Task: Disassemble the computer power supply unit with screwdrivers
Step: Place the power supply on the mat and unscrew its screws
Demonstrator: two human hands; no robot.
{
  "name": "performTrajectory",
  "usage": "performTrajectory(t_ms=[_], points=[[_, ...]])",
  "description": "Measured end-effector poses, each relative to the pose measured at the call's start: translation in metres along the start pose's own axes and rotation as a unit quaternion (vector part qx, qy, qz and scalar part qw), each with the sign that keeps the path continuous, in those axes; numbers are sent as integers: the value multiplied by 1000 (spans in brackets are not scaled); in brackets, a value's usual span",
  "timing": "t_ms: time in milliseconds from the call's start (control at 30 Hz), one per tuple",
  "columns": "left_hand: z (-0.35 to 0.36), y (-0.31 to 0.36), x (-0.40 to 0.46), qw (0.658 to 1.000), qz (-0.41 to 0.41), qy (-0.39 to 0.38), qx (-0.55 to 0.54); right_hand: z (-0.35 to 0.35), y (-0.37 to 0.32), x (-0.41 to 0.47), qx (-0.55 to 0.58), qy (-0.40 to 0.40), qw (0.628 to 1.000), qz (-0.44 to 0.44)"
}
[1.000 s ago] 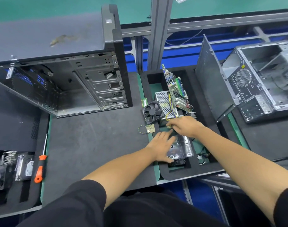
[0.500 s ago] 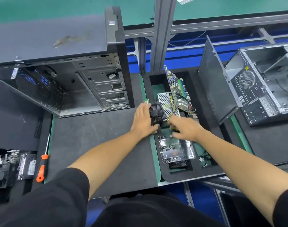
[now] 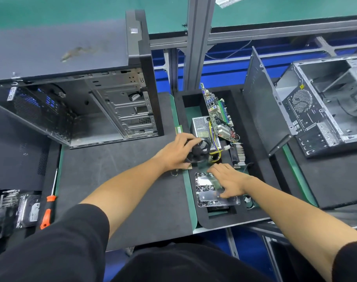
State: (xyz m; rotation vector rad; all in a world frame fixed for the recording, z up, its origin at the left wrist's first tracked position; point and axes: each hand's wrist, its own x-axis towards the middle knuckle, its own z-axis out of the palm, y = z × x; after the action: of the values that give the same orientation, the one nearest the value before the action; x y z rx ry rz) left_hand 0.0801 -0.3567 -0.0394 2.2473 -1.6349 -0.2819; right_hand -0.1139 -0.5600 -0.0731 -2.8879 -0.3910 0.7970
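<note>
Black bench mat (image 3: 116, 180), grey frame post (image 3: 198, 43), green wall.

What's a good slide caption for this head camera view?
Left hand grips a black case fan beside the silver power supply unit; right hand rests on a clear plastic screw box.

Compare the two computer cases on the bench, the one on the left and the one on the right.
The left case stands upright with a dark top panel and black front; the right case lies on its side, bare grey metal. A dark side panel leans against the right case; none leans on the left. Both are open.
</note>
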Motion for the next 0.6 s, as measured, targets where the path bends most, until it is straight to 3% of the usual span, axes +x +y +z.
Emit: performTrajectory(t_ms=[167, 300, 333, 400, 500, 600], points=[[1, -9, 1, 985, 92, -108, 93, 5, 1, -4, 31, 24, 999, 3], [-3, 12, 13, 982, 86, -167, 4, 7, 1, -7, 25, 12, 999, 15], [-2, 12, 13, 979, 96, -177, 25, 8, 1, -7, 25, 10, 999, 19], [5, 15, 13, 976, 159, -144, 38, 8, 3, -10, 47, 14, 998, 31], [1, 27, 23, 981, 105, -165, 14, 9, 11, -21, 118, 71, 990, 35], [7, 35, 34, 978, 125, -169, 12, 5, 20, -30, 180, 143, 972, 44]])
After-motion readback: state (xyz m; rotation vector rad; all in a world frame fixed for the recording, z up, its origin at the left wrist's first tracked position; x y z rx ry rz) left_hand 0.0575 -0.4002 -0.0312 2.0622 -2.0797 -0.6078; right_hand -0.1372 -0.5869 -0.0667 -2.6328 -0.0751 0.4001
